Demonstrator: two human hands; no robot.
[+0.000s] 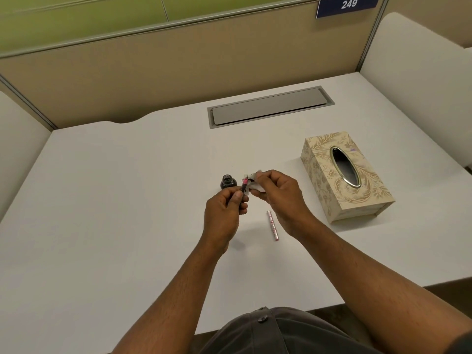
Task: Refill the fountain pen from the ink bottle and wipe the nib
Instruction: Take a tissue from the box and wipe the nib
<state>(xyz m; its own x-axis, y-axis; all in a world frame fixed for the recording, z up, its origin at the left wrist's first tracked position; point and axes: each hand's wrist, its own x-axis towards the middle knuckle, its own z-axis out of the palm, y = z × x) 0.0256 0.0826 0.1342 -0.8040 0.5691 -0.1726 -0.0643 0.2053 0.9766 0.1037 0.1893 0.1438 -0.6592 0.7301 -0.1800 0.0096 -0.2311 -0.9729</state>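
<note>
I am gripping the pen section (244,185) in my left hand (226,212), fingers curled round it, nib end pointing up and away from me. My right hand (279,194) is pinching a white tissue (255,185) against the nib end. Both hands are working above the middle of the worktop (115,200). The open ink bottle (228,181) is standing just beyond my left hand. The pen barrel (272,225) is lying nearer the front edge, under my right wrist. A patterned tissue box (344,175) is sitting toward the right edge.
</note>
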